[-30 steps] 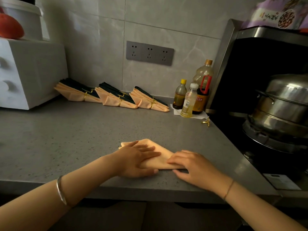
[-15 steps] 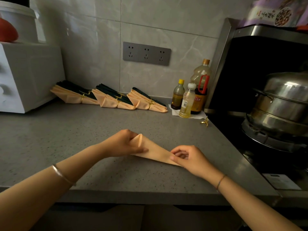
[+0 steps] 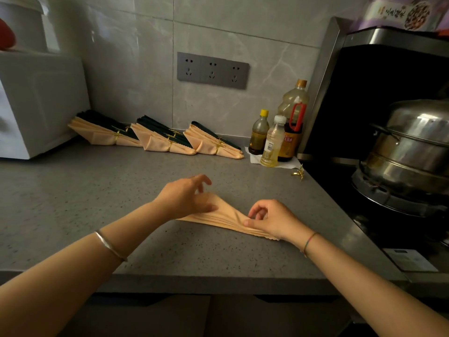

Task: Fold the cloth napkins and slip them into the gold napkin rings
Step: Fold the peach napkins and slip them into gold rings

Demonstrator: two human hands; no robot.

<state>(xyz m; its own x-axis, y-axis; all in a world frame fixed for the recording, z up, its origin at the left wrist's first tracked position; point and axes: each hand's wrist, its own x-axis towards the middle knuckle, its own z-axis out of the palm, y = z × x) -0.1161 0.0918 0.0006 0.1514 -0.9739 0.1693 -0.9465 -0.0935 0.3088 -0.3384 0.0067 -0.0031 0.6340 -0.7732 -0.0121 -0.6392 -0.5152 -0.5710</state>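
Note:
A peach cloth napkin [image 3: 224,216], folded into a narrow pleated wedge, lies on the grey counter [image 3: 97,215] between my hands. My left hand [image 3: 187,198] is at its wide end, thumb against the cloth and fingers lifted and loosely spread; it is motion-blurred. My right hand [image 3: 269,220] pinches the gathered narrow end between thumb and curled fingers. A loose gold napkin ring [image 3: 298,171] lies at the counter's back right. Three folded peach-and-dark napkin bundles [image 3: 104,136], [image 3: 162,144], [image 3: 211,145] lean along the back wall, each with a gold ring around it.
Three oil bottles [image 3: 274,144] stand on a paper towel at the back right. A stove with a stacked steel steamer pot [image 3: 410,147] borders the counter on the right. A white appliance [image 3: 31,103] sits at the left. The counter's front edge is close to my arms.
The napkin went from lying flat under both palms to being gathered into pleats. My left hand's fingers have lifted off the wide end; my right hand keeps pinching the narrow end.

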